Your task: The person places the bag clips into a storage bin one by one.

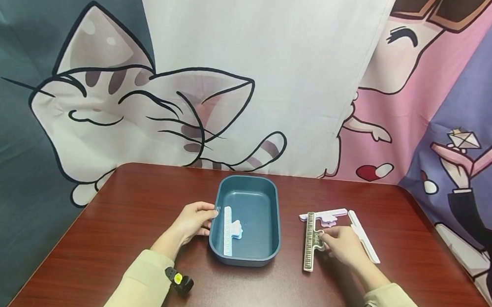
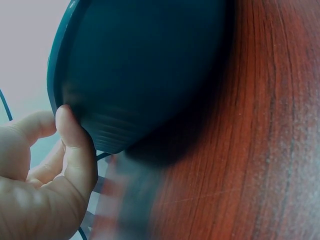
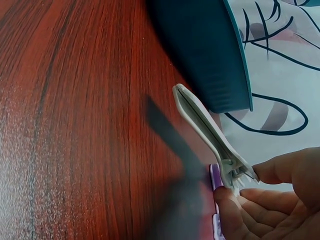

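My left hand (image 1: 195, 220) grips the left rim of a dark teal plastic bin (image 1: 276, 225), the thumb outside it in the left wrist view. Inside the bin, toward its left wall, lies a pale blue long clip (image 1: 228, 231). With thumb and fingers, my right hand (image 1: 345, 244) pinches the handle of a long clip with a dark, ruler-like patterned face (image 1: 309, 243). This clip is raised over the table, its shadow apart from it in the right wrist view. Behind it rests a lilac clip (image 1: 333, 213), partly covered in the head view.
A white clip (image 1: 363, 236) lies slantwise to the right of my right hand, beside the lilac one. The brown wood-grain table (image 1: 149, 188) ends at a cloth backdrop (image 1: 315, 81) printed with cartoon figures.
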